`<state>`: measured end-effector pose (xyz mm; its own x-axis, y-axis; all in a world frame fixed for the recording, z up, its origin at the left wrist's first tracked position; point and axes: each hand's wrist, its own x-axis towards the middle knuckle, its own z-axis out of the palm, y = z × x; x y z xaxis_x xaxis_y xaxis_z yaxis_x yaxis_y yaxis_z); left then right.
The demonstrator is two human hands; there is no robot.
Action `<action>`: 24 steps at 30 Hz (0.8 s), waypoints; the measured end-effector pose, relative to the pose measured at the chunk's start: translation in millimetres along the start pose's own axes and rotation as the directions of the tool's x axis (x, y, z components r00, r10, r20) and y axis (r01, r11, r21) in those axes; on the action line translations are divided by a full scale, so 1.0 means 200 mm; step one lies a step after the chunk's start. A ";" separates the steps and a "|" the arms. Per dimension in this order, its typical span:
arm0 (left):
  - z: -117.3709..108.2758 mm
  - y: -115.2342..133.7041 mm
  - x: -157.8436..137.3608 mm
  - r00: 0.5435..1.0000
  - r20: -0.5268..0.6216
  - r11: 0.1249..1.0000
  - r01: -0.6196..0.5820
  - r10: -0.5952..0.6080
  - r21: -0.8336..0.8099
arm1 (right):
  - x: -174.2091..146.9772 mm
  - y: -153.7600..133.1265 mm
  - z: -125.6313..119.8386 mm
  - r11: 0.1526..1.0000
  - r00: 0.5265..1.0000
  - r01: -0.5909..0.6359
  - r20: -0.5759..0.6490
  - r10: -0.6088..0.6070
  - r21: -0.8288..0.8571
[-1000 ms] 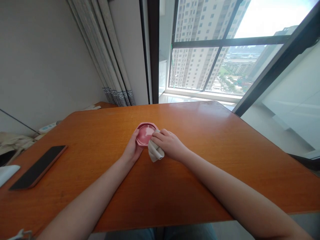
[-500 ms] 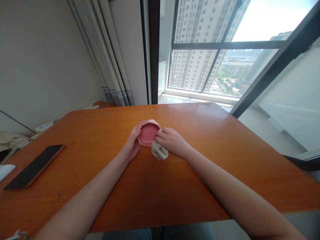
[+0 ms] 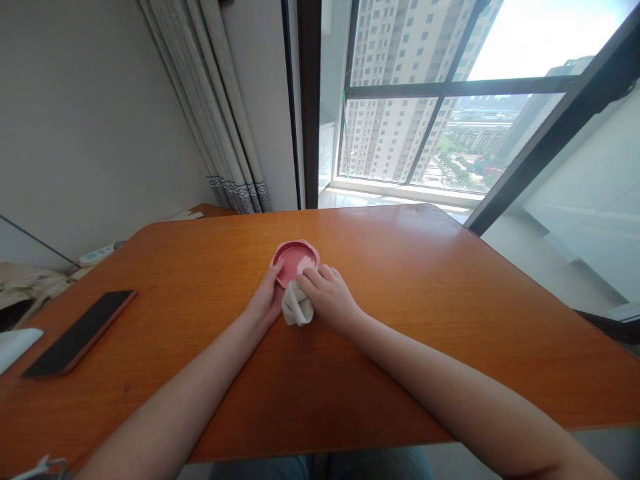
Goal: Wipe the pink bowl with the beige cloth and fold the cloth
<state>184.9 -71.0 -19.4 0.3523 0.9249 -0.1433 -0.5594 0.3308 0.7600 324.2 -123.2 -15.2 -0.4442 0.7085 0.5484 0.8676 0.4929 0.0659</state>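
A shallow pink dish (image 3: 295,257) is held over the middle of the wooden table, its hollow side facing me. My left hand (image 3: 267,288) is closed on the dish's left edge, thumb over the rim. In my right hand (image 3: 327,293) is a bunched beige cloth (image 3: 297,305), pressed against the dish's lower right rim. Part of the cloth hangs below the fingers. The right fingertips reach over the rim, and the left fingers behind the dish are hidden.
The wooden table (image 3: 400,267) stretches out on all sides of my hands. A flat black slab with a reddish edge (image 3: 80,333) lies at the left. Beside it is a white object (image 3: 17,347), and a power strip (image 3: 100,253) sits beyond the table's left edge.
The right hand and cloth have moved left and slightly down along the dish's rim. The dish has tipped a little, showing more of its inside. The view has shifted slightly.
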 end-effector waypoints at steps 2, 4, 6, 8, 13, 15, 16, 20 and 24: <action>0.00 0.01 0.00 0.997 0.044 0.995 -0.070 0.067 0.069 | 0.00 0.06 -0.02 1.000 1.000 0.023 0.014 -0.023 -0.010; -0.02 0.02 0.01 0.991 0.044 0.981 -0.133 0.128 0.143 | 0.00 0.14 -0.05 0.995 0.994 0.098 0.047 -0.098 -0.009; -0.05 0.02 0.02 0.986 -0.006 0.962 -0.161 0.166 0.218 | -0.01 0.20 -0.08 0.981 0.977 0.191 0.096 -0.189 -0.014; -0.08 0.02 0.04 0.972 -0.046 0.928 -0.207 0.232 0.311 | -0.01 0.21 -0.09 0.969 0.961 0.245 0.136 -0.239 -0.030; -0.11 0.00 0.06 0.945 -0.033 0.874 -0.288 0.326 0.391 | -0.01 0.12 -0.08 0.981 0.974 0.192 0.129 -0.188 -0.022; -0.09 0.00 0.06 0.949 -0.109 0.924 -0.257 0.297 0.285 | -0.01 0.08 -0.08 0.976 0.973 0.215 0.080 -0.218 0.037; -0.09 0.00 0.06 0.952 -0.146 0.948 -0.234 0.268 0.214 | -0.02 0.06 -0.08 0.963 0.964 0.256 0.054 -0.261 0.079; -0.06 0.03 0.04 0.971 -0.207 0.992 -0.127 0.121 -0.019 | -0.04 0.06 -0.07 0.916 0.953 0.300 -0.135 -0.273 0.268; -0.04 0.03 0.02 0.975 -0.205 0.994 -0.101 0.091 -0.038 | -0.03 0.13 -0.06 0.831 0.902 -0.067 -0.322 0.287 0.553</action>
<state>176.1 -63.4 -20.5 0.1386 0.9699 -0.2001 -0.6200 0.2425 0.7462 352.6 -119.8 -7.5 -0.0795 0.6178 0.7823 0.6266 0.6414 -0.4428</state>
